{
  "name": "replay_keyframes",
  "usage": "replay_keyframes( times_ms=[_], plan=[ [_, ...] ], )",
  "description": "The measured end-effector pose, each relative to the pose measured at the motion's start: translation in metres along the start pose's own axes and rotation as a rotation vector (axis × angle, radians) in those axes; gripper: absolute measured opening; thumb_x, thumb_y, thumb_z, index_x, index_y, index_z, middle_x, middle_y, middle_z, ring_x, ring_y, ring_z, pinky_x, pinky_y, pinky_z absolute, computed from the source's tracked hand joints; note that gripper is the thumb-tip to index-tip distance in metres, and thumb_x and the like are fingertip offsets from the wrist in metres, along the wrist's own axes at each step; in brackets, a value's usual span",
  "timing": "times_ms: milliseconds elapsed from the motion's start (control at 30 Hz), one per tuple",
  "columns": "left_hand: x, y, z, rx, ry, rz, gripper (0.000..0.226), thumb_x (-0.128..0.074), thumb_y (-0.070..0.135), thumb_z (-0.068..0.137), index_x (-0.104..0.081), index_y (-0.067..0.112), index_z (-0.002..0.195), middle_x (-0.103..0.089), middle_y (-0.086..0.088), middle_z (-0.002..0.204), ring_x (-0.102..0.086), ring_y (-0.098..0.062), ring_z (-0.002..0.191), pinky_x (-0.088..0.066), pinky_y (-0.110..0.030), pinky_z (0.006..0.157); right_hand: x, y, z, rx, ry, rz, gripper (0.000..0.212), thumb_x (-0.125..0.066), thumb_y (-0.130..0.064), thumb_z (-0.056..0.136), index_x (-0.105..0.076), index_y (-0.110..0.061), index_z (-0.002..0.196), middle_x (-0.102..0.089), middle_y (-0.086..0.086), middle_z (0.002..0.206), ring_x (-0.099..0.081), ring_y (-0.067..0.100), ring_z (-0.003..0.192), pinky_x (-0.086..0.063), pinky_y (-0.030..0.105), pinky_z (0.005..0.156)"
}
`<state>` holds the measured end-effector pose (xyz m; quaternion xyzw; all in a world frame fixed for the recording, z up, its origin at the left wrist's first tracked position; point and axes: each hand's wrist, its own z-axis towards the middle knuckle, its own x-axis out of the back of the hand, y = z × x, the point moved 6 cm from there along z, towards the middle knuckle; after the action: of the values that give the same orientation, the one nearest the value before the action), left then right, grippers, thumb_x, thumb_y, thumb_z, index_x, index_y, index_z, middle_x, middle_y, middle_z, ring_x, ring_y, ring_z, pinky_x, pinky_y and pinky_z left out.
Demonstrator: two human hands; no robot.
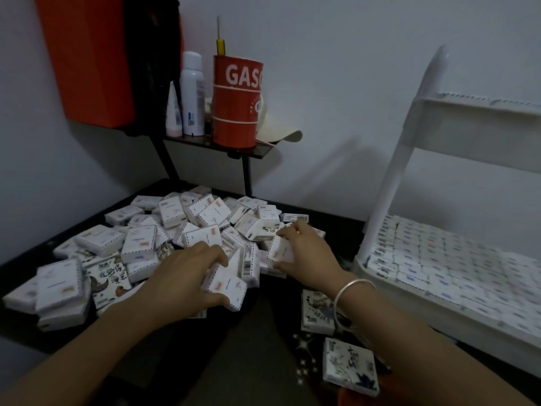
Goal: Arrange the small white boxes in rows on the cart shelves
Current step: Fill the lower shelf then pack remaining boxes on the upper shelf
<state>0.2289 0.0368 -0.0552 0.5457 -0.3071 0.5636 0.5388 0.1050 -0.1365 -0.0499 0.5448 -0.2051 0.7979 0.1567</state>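
Observation:
A loose pile of small white boxes (164, 232) covers a dark table (46, 247). My left hand (187, 276) grips one white box (227, 285) at the pile's near edge, thumb under it and fingers over its top. My right hand (307, 253), with a silver bangle on its wrist, holds another white box (279, 249) between thumb and fingers. At the right stands the white cart (389, 183); its lower shelf (456, 303) carries several tight rows of white boxes (456, 259). An upper shelf (480, 106) is seen from below.
Two boxes with printed faces (319, 313) (349, 366) lie near my right forearm. Behind the pile a small black stand (234, 148) carries a red "GAS" can (235, 101), a white spray bottle (191, 95) and a small tube. An orange and black case (93, 57) hangs top left.

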Motion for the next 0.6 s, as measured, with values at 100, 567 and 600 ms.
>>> replay_keyframes(
  times_ms=[100,567,600],
  plan=[
    [0.008,0.01,0.003,-0.02,0.002,-0.241,0.053,-0.079,0.053,0.067,-0.047,0.049,0.109,-0.045,0.025,0.108,-0.048,0.011,0.096,-0.044,-0.013,0.074,0.015,0.008,-0.009,-0.047,0.025,0.162,0.063,-0.08,-0.038,0.071,-0.043,-0.025,0.12,-0.047,-0.005,0.118,-0.056,0.014,0.102,-0.049,0.031,0.082],
    [0.076,0.146,0.082,-0.304,-0.036,-0.82,0.055,-0.053,-0.006,0.087,-0.067,0.045,0.101,-0.065,0.017,0.104,-0.062,-0.003,0.099,-0.057,-0.029,0.073,0.199,0.045,-0.073,-0.134,0.283,0.313,0.016,-0.053,-0.032,0.092,-0.05,-0.028,0.107,-0.062,-0.004,0.088,-0.058,0.012,0.077,-0.045,0.029,0.069],
    [0.086,0.159,0.088,-0.331,-0.03,-0.83,0.053,-0.053,-0.006,0.087,-0.068,0.043,0.1,-0.066,0.017,0.101,-0.063,-0.003,0.097,-0.057,-0.027,0.072,0.219,0.048,-0.077,-0.135,0.334,0.319,0.015,-0.053,-0.033,0.09,-0.051,-0.03,0.105,-0.061,-0.008,0.086,-0.057,0.007,0.076,-0.043,0.024,0.066]
  ],
)
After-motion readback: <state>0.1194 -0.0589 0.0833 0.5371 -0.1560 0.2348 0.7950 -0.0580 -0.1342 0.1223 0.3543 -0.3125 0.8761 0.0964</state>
